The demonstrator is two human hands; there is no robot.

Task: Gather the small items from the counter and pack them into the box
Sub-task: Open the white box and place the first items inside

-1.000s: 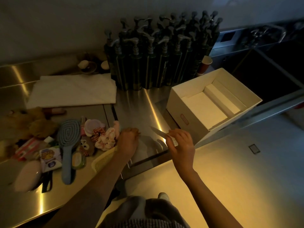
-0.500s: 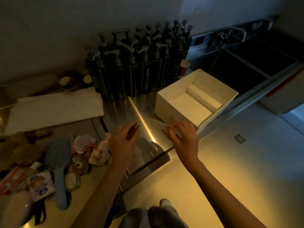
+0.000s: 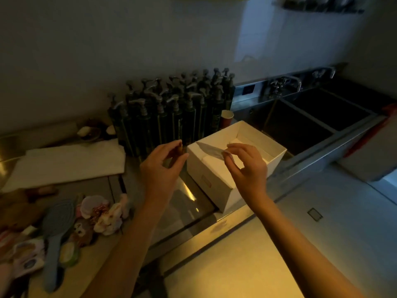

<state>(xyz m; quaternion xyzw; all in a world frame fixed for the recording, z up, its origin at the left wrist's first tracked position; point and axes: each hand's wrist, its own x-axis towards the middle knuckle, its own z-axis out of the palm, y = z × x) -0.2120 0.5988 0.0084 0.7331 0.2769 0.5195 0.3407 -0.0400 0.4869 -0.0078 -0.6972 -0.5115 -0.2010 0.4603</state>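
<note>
One white box [image 3: 211, 175] stands on the desk [image 3: 150, 175]. One blue hairbrush [image 3: 56, 229] and one red paper cup [image 3: 226, 118] are present. One folded white cloth [image 3: 66, 163] lies flat. The dark pump bottles [image 3: 171, 117] form one dense cluster; their exact number cannot be determined. Two hands are visible.

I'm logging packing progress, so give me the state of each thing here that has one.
white box: open, on the counter, nothing packed that I can see.
thin pale strip: pinched by the right hand, above the box.
left hand: fingers curled beside the box, contents unclear.
blue hairbrush: lying on the counter, unpacked.
sink: dark, contents unclear.
</note>
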